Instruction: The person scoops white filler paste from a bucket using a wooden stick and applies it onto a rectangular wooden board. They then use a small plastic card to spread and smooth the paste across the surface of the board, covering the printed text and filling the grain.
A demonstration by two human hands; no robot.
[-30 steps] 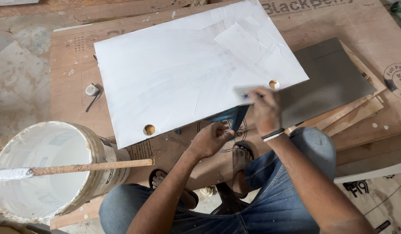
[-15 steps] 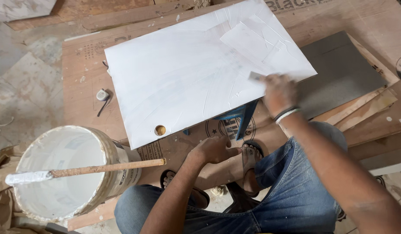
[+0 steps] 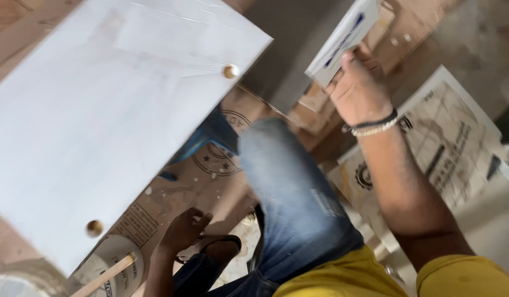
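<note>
Right hand, upper right of frame, fingers closed on a white card with blue markings, raised above the cardboard. Left hand, lower centre, fingers loosely curled, resting on the cardboard and holding nothing. White tile fills the upper left; bucket with wooden stick at lower left.

Flattened brown cardboard sheets cover most of the floor, a dark grey slab lies beside them, and bare pale concrete floor shows under soft daylight.
</note>
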